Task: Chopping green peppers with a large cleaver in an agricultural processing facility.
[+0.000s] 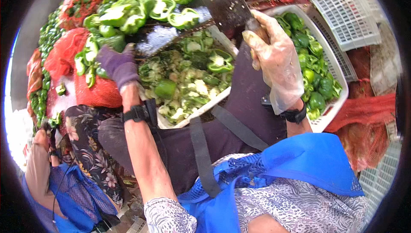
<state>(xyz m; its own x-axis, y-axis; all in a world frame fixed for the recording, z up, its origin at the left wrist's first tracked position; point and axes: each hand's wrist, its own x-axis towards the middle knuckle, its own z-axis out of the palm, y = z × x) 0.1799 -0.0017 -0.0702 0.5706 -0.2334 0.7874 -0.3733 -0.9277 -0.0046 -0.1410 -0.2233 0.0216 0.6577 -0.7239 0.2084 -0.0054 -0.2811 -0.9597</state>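
My left hand (118, 61), in a purple knit glove, reaches to the lower edge of a heap of green bell peppers (110, 43); its fingertips touch a pepper there, and whether they grip it I cannot tell. My right hand (271, 51), in a clear plastic glove over another layer, is closed around the handle of a broad dark cleaver (224, 3), whose blade points up and left. Halved peppers (184, 18) lie on the heap left of the blade. Between my hands, below the board's wet edge (160, 38), a white crate (205, 109) holds pepper cores, seeds and scraps.
At right stands a white crate (340, 95) of green peppers, with an empty white plastic basket (346, 14) above it. Red mesh sacks (96, 90) lie at left, more at top and right. A co-worker in a blue vest (77, 191) sits at lower left, one hand near small peppers.
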